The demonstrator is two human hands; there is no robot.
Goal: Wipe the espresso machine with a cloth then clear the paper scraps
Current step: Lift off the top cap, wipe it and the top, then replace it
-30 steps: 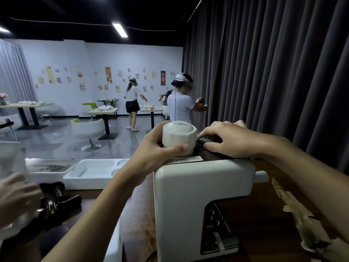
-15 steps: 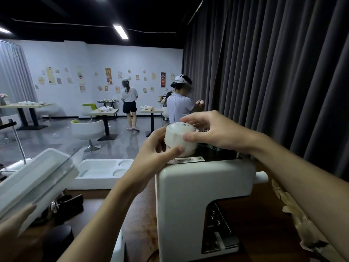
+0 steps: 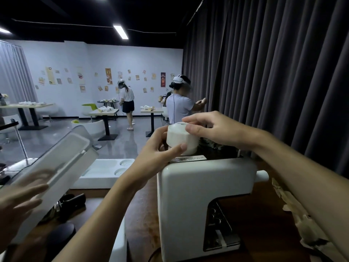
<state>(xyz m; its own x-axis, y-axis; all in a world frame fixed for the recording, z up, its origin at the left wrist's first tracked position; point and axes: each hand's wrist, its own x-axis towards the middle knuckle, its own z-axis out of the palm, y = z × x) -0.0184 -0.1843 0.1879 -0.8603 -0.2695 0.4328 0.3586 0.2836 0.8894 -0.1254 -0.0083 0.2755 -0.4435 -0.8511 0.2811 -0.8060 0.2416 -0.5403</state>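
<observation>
A white espresso machine (image 3: 196, 188) stands on the brown counter, its dark control panel facing right. An upturned white cup (image 3: 179, 138) sits on the machine's top. My left hand (image 3: 156, 154) grips the cup from the left, thumb across its front. From the right, my right hand (image 3: 211, 127) pinches the cup's upper rim between thumb and fingers. A dark cloth (image 3: 214, 145) lies on the machine's top under my right palm, mostly hidden. Torn brown paper scraps (image 3: 294, 210) lie along the counter to the right of the machine.
At the lower left, another person's hand (image 3: 17, 203) holds a clear plastic tank (image 3: 62, 167) tilted over the counter. A white tray (image 3: 105, 173) and dark tools (image 3: 69, 203) lie left of the machine. A dark curtain hangs close on the right. People stand at tables far behind.
My right hand left the dark cloth and rose to the cup's rim. My left hand kept its grip on the cup. The clear tank came up into view at the left.
</observation>
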